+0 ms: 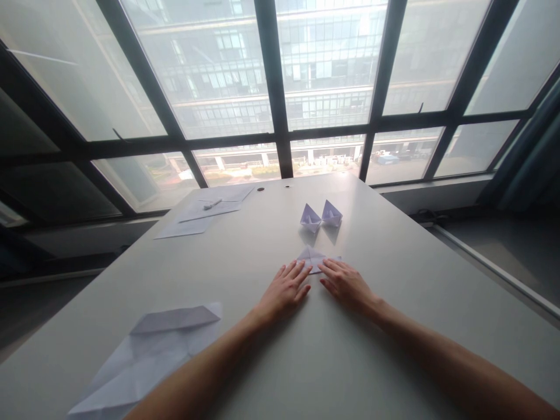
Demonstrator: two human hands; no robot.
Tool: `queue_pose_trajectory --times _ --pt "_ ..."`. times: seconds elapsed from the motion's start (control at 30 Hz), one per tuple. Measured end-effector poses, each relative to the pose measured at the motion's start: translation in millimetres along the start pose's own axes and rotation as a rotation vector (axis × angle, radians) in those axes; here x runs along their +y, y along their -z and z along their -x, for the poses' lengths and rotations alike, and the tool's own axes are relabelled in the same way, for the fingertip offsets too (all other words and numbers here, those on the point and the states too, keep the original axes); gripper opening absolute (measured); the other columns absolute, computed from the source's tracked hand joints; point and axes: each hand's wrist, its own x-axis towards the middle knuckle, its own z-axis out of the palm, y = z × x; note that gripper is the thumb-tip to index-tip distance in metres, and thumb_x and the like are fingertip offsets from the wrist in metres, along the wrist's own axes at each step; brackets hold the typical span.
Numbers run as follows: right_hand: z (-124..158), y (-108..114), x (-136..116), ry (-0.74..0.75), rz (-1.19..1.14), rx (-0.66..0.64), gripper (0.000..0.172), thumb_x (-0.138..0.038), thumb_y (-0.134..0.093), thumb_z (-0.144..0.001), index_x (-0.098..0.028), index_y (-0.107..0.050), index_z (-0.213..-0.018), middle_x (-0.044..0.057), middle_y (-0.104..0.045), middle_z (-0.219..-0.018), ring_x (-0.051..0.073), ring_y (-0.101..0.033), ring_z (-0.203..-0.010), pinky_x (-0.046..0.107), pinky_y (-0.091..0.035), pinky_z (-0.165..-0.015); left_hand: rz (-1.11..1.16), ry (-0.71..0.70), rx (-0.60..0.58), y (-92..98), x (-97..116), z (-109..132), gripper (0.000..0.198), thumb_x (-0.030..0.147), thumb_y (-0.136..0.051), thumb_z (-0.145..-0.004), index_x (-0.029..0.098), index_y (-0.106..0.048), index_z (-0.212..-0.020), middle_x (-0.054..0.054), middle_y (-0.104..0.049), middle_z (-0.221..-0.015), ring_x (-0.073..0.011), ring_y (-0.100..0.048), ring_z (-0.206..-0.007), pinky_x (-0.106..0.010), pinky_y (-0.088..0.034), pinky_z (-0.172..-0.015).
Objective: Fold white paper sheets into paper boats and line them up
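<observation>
A small folded piece of white paper lies on the table with a triangular peak pointing away from me. My left hand rests flat on its left part, fingers stretched out. On its right part lies my right hand, palm down with the fingers extended. Part of the paper is hidden under the fingers. Just beyond it stand two folded paper boats, the left paper boat and the right paper boat, side by side and nearly touching.
The white table reaches toward the windows. A large creased sheet of paper lies near my left forearm. At the far left are several flat paper sheets with a pen on top. A dark round hole sits near the far edge.
</observation>
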Motion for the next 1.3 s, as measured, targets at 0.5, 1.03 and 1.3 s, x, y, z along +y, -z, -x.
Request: queue_pose_trajectory --times 0.5,1.03,1.3 --pt "-0.1 0.0 0.6 -0.002 0.014 -0.009 0.032 -0.034 -0.044 -0.1 -0.021 -0.064 -0.122 0.012 -0.06 -0.135 0.027 -0.054 -0.126 0.042 -0.041 -0.107 -0.003 0.005 -0.022 2.0 2.1 -0.6 0.05 0.044 -0.036 -0.103 0.03 -0.037 -0.151 -0.005 -0.031 -0.159 -0.0278 -0.024 -0.148 -0.051 -0.022 -0.119" --pt "0.9 -0.2 0.3 -0.009 0.019 0.012 0.032 -0.026 -0.051 -0.096 -0.02 -0.062 -0.125 0.012 -0.059 -0.137 0.026 -0.054 -0.125 0.042 -0.04 -0.109 -0.008 0.028 -0.04 3.7 4.4 -1.1 0.05 0.043 -0.038 -0.102 0.028 -0.038 -0.15 -0.005 -0.03 -0.16 -0.0273 -0.022 -0.148 -0.049 -0.019 -0.12" --pt "0.4 -3.2 1.5 -0.011 0.018 0.025 0.032 -0.024 -0.052 -0.095 -0.02 -0.062 -0.125 0.011 -0.059 -0.137 0.026 -0.054 -0.125 0.042 -0.04 -0.108 -0.009 0.033 -0.047 4.4 4.8 -1.4 0.051 0.043 -0.037 -0.102 0.028 -0.038 -0.151 -0.006 -0.029 -0.16 -0.0277 -0.022 -0.148 -0.05 -0.02 -0.12"
